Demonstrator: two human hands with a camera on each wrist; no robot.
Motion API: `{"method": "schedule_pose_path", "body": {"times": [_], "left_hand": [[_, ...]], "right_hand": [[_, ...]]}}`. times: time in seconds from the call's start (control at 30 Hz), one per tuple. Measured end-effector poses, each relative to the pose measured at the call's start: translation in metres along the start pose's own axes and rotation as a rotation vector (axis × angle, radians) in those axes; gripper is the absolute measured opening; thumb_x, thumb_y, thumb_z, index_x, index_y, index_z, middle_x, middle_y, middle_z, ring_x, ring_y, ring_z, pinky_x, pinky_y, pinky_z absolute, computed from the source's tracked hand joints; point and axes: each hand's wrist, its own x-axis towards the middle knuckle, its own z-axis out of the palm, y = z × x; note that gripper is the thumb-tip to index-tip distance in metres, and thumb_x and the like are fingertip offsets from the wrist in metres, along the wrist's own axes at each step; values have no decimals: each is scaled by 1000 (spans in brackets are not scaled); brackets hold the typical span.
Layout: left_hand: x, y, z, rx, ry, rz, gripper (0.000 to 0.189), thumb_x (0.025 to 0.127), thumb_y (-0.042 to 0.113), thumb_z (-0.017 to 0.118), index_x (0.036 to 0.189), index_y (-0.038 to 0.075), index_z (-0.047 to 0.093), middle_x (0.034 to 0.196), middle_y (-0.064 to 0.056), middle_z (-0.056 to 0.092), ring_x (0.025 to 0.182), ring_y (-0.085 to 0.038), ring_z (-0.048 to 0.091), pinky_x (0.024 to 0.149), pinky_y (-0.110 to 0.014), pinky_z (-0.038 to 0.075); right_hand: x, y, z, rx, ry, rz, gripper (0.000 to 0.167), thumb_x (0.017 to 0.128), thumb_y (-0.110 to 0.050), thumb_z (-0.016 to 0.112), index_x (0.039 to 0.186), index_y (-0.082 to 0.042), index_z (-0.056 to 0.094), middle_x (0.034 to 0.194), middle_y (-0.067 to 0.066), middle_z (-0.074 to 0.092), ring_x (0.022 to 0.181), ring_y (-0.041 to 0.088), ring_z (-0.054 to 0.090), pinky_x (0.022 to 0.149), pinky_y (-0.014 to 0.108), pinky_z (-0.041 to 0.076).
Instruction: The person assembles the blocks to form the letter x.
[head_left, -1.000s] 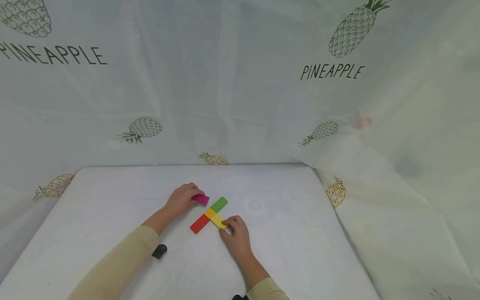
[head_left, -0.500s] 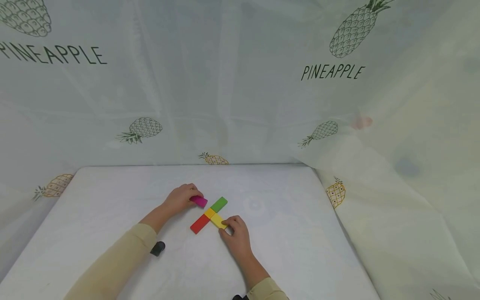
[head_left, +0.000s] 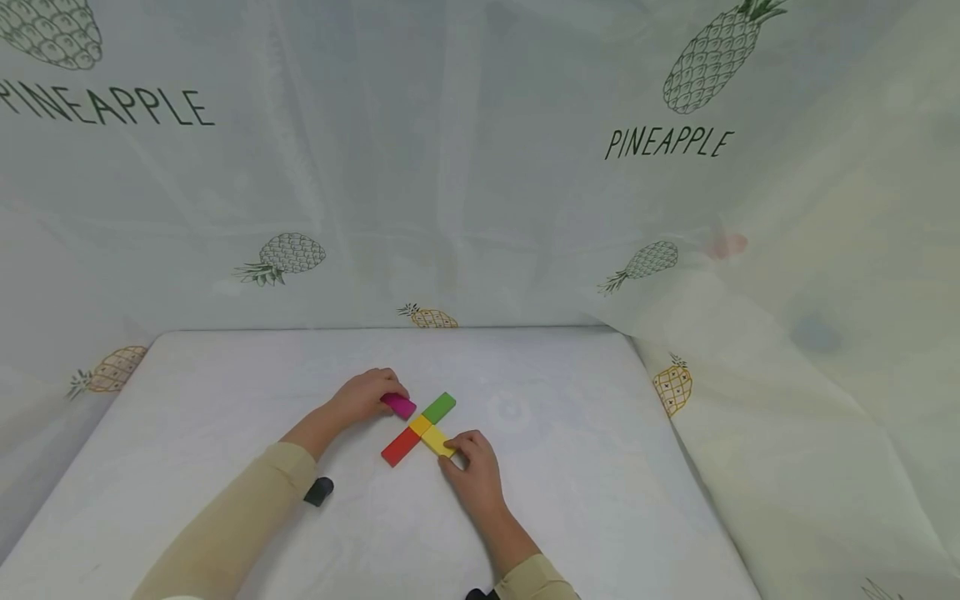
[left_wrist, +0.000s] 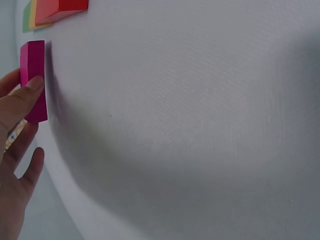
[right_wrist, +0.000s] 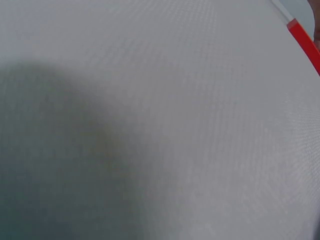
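My left hand (head_left: 363, 396) pinches a magenta rectangular block (head_left: 402, 407) between thumb and fingers. In the left wrist view the thumb lies across the magenta block (left_wrist: 36, 57), beside its shadow on the table. A gap separates this block from a small orange-yellow block (head_left: 420, 426). A green block (head_left: 439, 407) extends from that small one toward the far right, a red block (head_left: 401, 447) toward the near left. On its near right side lies a yellow block (head_left: 434, 438), whose outer end my right hand (head_left: 477, 479) pinches between thumb and forefinger.
The blocks lie on a white-covered table (head_left: 585, 467). Behind it hangs a pale curtain (head_left: 480, 183) printed with pineapples; it also runs down the right side. Black pieces show at both wrists, the left one (head_left: 319, 492) low over the table.
My left hand has shifted the magenta block slightly left and nearer to me, turning it a little. The right hand and the other blocks stay in place.
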Motion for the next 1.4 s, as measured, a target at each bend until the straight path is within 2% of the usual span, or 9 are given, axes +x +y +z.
{"method": "schedule_pose_path", "body": {"times": [0.57, 0.8, 1.03, 1.4], "left_hand": [[4, 5, 4, -3, -50, -5, 34, 78, 12, 83, 108, 24, 73, 103, 5, 58, 104, -17, 54, 88, -35, 50], [3, 6, 4, -9, -48, 6, 34, 77, 11, 83, 108, 23, 73, 102, 5, 58, 102, -17, 53, 84, -33, 51], [1, 11, 2, -7, -43, 11, 34, 78, 11, 82, 108, 22, 73, 104, 3, 59, 104, -18, 54, 86, -34, 51], [1, 10, 4, 4, -50, 12, 34, 78, 11, 82, 109, 23, 73, 105, 3, 59, 105, -18, 54, 86, -34, 51]], "right_hand": [[0, 2, 0, 15, 8, -21, 16, 86, -17, 75, 101, -15, 73, 101, -6, 57, 93, 12, 53, 86, 29, 48], [1, 3, 0, 10, -1, -7, 16, 86, -18, 74, 102, -16, 73, 101, -7, 57, 93, 11, 53, 86, 29, 48], [0, 2, 0, 7, -1, -8, 16, 86, -18, 75, 102, -16, 73, 102, -7, 56, 94, 11, 53, 86, 29, 48], [0, 0, 0, 9, 1, 9, 17, 86, -17, 75, 102, -16, 73, 102, -6, 57, 95, 11, 53, 87, 29, 49]]}}
